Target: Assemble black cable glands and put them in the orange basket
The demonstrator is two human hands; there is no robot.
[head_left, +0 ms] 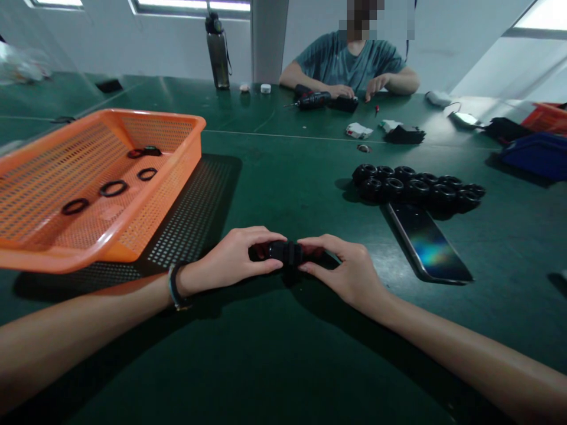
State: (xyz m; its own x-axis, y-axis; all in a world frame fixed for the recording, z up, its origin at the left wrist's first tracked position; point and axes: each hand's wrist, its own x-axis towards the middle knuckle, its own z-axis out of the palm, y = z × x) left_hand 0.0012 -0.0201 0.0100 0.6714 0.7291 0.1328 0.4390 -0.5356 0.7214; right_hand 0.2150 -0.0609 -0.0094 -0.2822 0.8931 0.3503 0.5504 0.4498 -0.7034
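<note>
Between my two hands, just above the green table (266, 354), is a small black cylindrical part (286, 252) with a ridged or ringed end. My left hand (241, 255) pinches its left end between thumb and fingers. On the other side, my right hand (339, 262) grips the ringed right end with thumb and fingertips. Whether this is one piece or two pieces pressed together, I cannot tell. Several similar-looking black round parts (417, 190) stand in two rows to the right. At left, an orange basket (159, 215) holds several black rings (113, 188).
A phone (432, 245) lies right of my hands, touching the black parts' rows. Across the table a person (349, 65) sits with hands by a power drill (312, 99) and a black block. A bottle (217, 56) stands at the back; a blue bin (535, 154) is far right.
</note>
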